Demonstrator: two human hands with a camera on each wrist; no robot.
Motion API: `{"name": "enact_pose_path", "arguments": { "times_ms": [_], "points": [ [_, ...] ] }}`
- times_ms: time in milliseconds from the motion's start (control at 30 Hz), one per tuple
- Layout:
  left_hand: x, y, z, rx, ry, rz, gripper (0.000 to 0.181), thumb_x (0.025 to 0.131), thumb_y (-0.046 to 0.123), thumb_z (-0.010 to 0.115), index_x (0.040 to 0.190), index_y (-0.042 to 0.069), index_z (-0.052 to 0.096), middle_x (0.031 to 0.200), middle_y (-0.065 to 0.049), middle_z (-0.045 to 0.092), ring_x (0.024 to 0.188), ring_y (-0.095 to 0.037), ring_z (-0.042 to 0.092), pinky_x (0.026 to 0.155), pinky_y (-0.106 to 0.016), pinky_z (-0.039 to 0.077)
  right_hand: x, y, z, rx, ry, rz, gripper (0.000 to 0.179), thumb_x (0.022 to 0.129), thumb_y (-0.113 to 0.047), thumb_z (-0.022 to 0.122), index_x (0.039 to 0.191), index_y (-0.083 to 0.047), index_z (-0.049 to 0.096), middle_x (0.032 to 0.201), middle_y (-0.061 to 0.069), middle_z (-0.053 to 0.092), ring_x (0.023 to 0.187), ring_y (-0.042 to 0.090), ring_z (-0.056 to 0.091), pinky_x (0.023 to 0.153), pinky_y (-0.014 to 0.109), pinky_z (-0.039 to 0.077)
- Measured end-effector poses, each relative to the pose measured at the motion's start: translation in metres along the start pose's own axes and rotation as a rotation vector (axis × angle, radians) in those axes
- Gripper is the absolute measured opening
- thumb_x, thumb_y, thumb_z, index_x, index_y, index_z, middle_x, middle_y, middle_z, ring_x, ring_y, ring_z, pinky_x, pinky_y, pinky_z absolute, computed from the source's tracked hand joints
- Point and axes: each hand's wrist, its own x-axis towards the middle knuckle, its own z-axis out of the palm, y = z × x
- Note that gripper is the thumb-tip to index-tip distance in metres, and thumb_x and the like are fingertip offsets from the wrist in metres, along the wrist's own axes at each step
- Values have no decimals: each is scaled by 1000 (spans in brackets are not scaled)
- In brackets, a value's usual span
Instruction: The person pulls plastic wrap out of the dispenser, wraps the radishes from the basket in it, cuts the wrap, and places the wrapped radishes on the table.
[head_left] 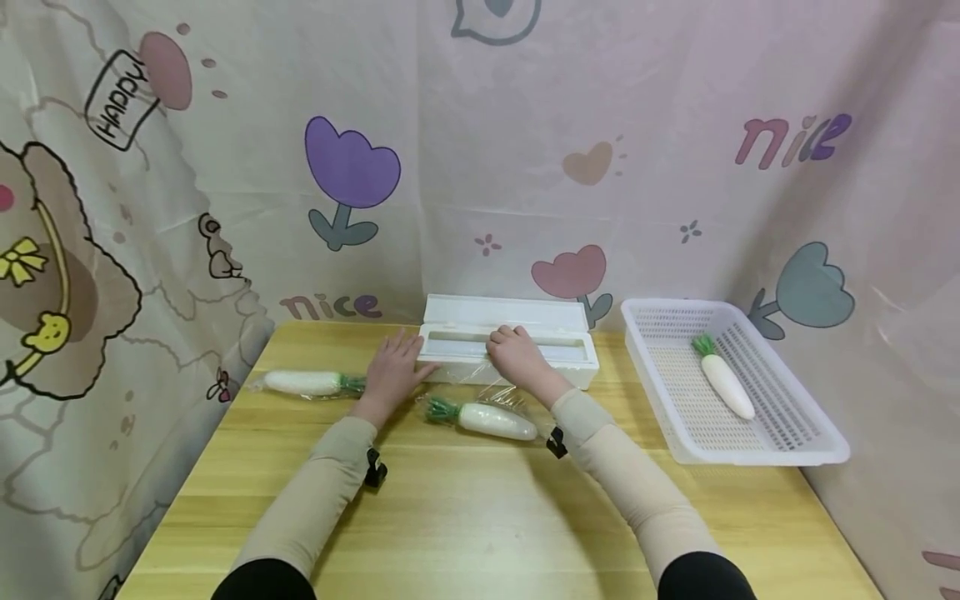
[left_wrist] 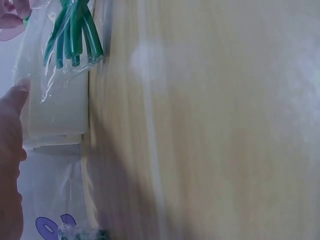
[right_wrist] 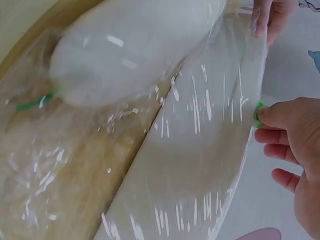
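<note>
A white cling film box stands at the back of the table with its lid raised. My left hand rests on the box's left end, fingers extended, the thumb against its front. My right hand pinches a small green slider at the box's edge between thumb and forefinger. From that edge, clear film hangs over the box front. It reaches a white radish with green tops, lying in film before the box. Left of my left hand lies another film-wrapped radish.
A white perforated basket stands at the right, holding one unwrapped radish. Behind the wooden table hangs a printed curtain.
</note>
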Motion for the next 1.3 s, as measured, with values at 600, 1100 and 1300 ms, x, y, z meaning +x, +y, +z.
{"name": "enact_pose_path", "arguments": {
  "times_ms": [600, 1100, 1300],
  "points": [
    [1, 0, 5, -27, -26, -17, 72, 95, 57, 48, 143, 4, 45, 146, -14, 50, 144, -36, 34, 120, -53, 23, -45, 44, -1, 25, 37, 18, 10, 91, -17, 64, 82, -12, 66, 89, 2, 66, 91, 21, 57, 76, 37, 41],
    [-2, 0, 3, -45, -34, -35, 71, 96, 55, 49, 144, 4, 44, 147, -14, 49, 145, -37, 32, 119, -54, 23, -83, 84, -8, 27, 26, 7, 8, 88, -16, 70, 83, -11, 67, 90, 3, 67, 92, 22, 57, 78, 38, 45],
    [-1, 1, 1, -61, -28, -33, 71, 96, 56, 48, 144, 4, 44, 147, -14, 48, 145, -37, 32, 120, -54, 22, -94, 98, -10, -4, 27, 4, 9, 85, -17, 73, 81, -11, 67, 87, 3, 68, 90, 23, 58, 80, 39, 43]
  ]
}}
